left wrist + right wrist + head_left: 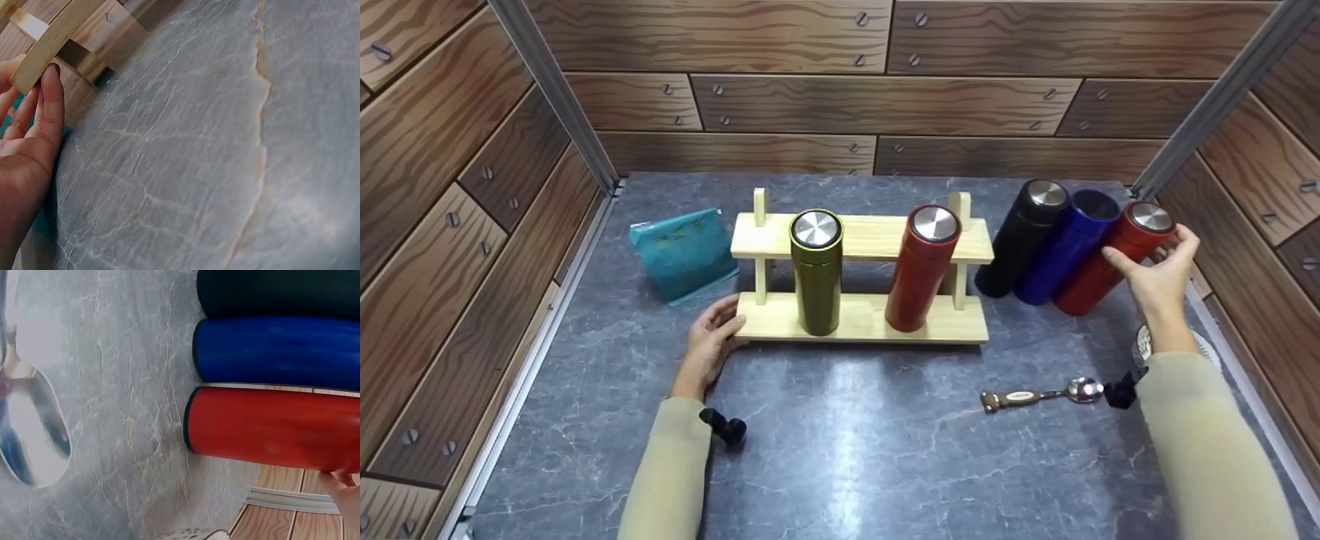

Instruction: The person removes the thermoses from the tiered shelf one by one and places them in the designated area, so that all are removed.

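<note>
At the left end of a two-tier wooden rack (862,309), my left hand (706,346) grips the lower shelf board (48,48), thumb on one face and fingers on the other. An olive-green thermos (818,292) and a red thermos (921,274) with steel-topped lids stand on that shelf. My right hand (1164,283) holds another red thermos (1099,259) near its lid, thumb on one side and fingers round the other. Beside this thermos stand a blue one (1057,255) with an open top and a black one (1018,244) with its lid on.
A teal pouch (686,259) sits left of the rack. In front at the right lies a spoon (1039,394) with a decorated handle. A patterned round item (1143,343) is partly hidden behind my right wrist. Wood-print walls (780,101) enclose the marbled grey table (840,450).
</note>
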Available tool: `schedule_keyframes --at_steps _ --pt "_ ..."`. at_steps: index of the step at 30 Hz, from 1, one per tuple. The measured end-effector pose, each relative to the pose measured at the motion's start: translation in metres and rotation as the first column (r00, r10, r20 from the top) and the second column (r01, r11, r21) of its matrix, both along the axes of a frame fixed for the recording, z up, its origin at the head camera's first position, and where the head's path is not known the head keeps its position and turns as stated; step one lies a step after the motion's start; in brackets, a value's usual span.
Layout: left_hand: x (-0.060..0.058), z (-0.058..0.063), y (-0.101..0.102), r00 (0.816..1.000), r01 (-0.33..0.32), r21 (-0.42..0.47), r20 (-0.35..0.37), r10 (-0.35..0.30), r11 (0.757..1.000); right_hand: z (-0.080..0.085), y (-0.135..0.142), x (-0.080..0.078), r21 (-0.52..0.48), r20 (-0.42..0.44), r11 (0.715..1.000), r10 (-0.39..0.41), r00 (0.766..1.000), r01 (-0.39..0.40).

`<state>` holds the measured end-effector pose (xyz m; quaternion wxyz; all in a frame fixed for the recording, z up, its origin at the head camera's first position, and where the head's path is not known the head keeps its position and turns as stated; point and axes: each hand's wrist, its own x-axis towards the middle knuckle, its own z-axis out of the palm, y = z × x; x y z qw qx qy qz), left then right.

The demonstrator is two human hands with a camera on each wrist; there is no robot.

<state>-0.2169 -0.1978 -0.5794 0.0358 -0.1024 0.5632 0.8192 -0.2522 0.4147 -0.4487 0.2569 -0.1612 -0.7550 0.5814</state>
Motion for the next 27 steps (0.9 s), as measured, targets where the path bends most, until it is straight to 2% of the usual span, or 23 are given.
schedule_keyframes --at_steps 4,8,15,20,27 --pt "-0.001 0.0 0.0 1.0 0.007 0.003 -0.007 -0.007 1.0 -0.002 0.004 0.005 0.026 0.022 1.0 0.01 1.0 -0.011" --pt "0.0 -0.001 -0.001 1.0 0.016 0.007 -0.016 -0.016 1.0 0.0 0.008 0.009 -0.024 0.0 1.0 0.014 1.0 -0.014" --pt "0.0 -0.002 -0.002 1.0 0.016 0.013 -0.018 -0.016 1.0 -0.001 0.012 0.018 -0.163 -0.122 0.983 0.059 0.991 -0.079" --pt "-0.001 -0.002 -0.001 1.0 0.021 0.003 -0.017 -0.021 1.0 -0.006 0.012 0.026 -0.233 -0.178 0.969 0.047 0.983 -0.088" --pt "0.0 -0.004 -0.003 0.998 0.033 0.043 -0.049 -0.03 0.999 -0.013 0.009 0.037 -0.211 -0.219 0.971 0.062 0.974 -0.11"
